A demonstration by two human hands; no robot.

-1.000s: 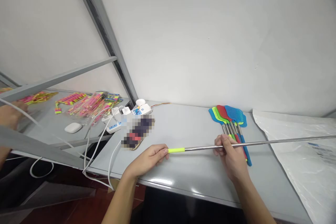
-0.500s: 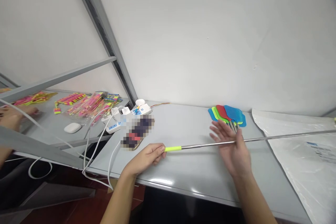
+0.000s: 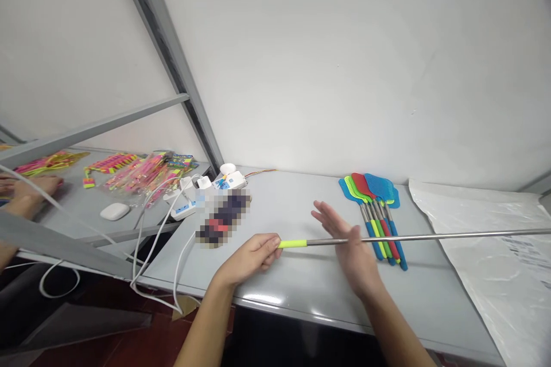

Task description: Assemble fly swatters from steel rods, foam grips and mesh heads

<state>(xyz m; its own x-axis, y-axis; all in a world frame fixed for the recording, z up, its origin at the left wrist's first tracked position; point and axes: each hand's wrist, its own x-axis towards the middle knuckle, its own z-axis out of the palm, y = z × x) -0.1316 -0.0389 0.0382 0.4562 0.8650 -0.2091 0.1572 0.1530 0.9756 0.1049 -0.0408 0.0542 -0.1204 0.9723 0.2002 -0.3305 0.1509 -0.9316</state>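
My left hand (image 3: pixel 253 255) is closed on the yellow-green handle (image 3: pixel 293 243) of a long telescopic metal rod (image 3: pixel 430 236) that reaches across to the right edge of the view. My right hand (image 3: pixel 346 249) is open, fingers stretched out, with the rod crossing over its palm near the handle end. Just behind and right of that hand lies a bundle of collapsed fly swatters (image 3: pixel 373 206) with blue, green and red heads and coloured grips, flat on the grey table (image 3: pixel 293 287).
A white plastic bag (image 3: pixel 486 264) covers the table's right end. At left are a blurred object (image 3: pixel 221 218), white power strips and cables (image 3: pixel 189 198), a white case (image 3: pixel 114 211), colourful packets (image 3: pixel 142 172) and a slanted metal frame (image 3: pixel 172 63). Another person's hand (image 3: pixel 26 189) rests far left.
My right hand let go of the rod, opened, and slid left along it toward the handle. My left hand kept its grip on the handle.
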